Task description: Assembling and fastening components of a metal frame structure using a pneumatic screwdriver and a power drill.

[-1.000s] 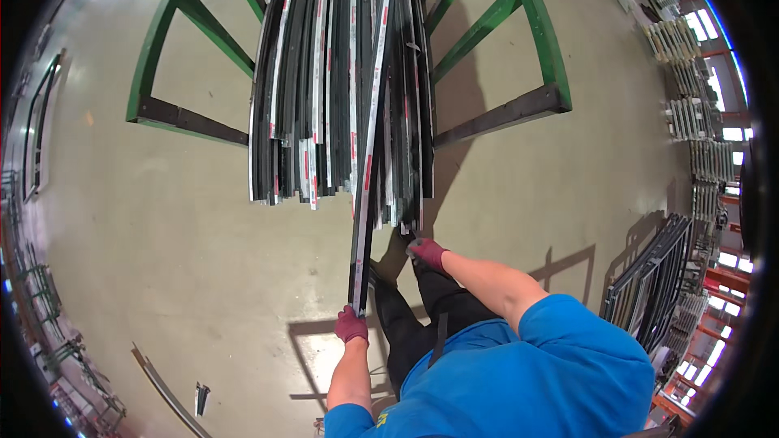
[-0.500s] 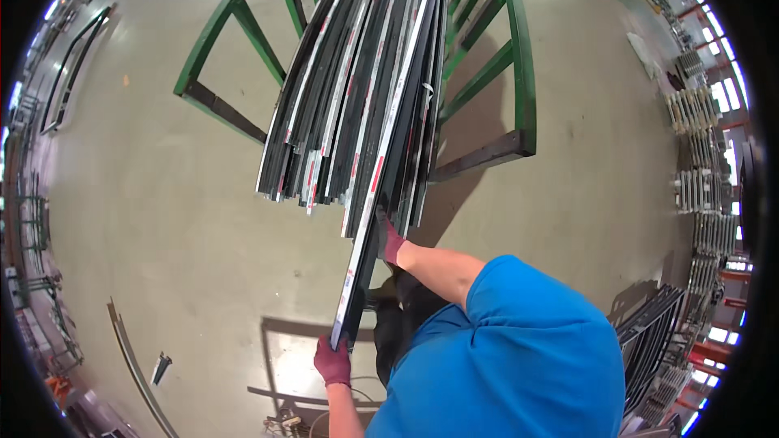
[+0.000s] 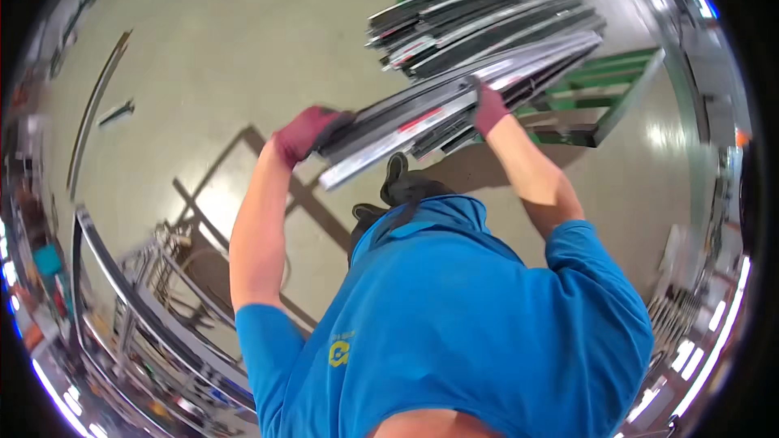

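Observation:
A long metal profile [image 3: 380,148], black with a silvery face and a red mark, lies slanted in front of me. My left hand [image 3: 312,134], in a maroon glove with dark fingers, is closed round its near end. Farther along, my right hand [image 3: 489,109], gloved alike, grips the same profile, its fingertips partly hidden. The profile's far part rests over or beside a stack of similar black and silver profiles [image 3: 479,12]. Motion blur hides whether it touches them there.
Green metal rack frames [image 3: 625,73] stand around the stack. On the floor at left lie a long curved-looking strip [image 3: 93,109] and a short dark piece [image 3: 116,113]. A metal frame cart [image 3: 134,296] with bars is at lower left. My shoes [image 3: 395,178] are just below the profile.
My view has turned, so the stack now appears at upper right. The held profile has swung from nearly upright in view to a slant. Both hands keep hold of it.

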Available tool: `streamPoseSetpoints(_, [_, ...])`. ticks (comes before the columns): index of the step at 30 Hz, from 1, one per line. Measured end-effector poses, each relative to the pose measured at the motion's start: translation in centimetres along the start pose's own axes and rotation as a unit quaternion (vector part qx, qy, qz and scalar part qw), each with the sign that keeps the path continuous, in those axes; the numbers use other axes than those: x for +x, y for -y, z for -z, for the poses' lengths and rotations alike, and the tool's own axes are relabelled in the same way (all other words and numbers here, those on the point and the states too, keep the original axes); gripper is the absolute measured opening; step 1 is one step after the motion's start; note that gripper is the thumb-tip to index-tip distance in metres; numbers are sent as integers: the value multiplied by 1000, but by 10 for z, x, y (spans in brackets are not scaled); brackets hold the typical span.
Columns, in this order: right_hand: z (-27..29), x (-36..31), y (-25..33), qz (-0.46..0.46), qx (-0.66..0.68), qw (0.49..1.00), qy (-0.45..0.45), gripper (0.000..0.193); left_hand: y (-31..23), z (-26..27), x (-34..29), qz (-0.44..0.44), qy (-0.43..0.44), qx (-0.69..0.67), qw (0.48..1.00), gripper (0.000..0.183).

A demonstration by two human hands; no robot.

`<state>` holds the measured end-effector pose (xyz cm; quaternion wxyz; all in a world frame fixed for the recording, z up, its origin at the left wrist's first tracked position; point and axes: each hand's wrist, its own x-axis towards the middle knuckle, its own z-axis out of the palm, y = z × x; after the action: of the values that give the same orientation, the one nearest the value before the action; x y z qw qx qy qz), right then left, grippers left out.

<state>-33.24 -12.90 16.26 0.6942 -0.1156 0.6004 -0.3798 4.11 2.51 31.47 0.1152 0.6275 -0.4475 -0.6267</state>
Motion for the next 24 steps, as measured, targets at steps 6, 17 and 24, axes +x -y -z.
streamPoseSetpoints(6, [14, -16, 51, -14, -35, 999, 35, 47, 29, -11, -10, -334, -47, 148, 930, 34])
streamPoseSetpoints(17, [49, -59, -1, 32, 42, 991, 120, 23, 31, -18, -112, -100, 73, -325, 938, 91])
streamPoseSetpoints(24, [63, -91, -25, 119, 78, 979, 147, 51, 44, -34, -149, -215, 77, -358, 905, 108])
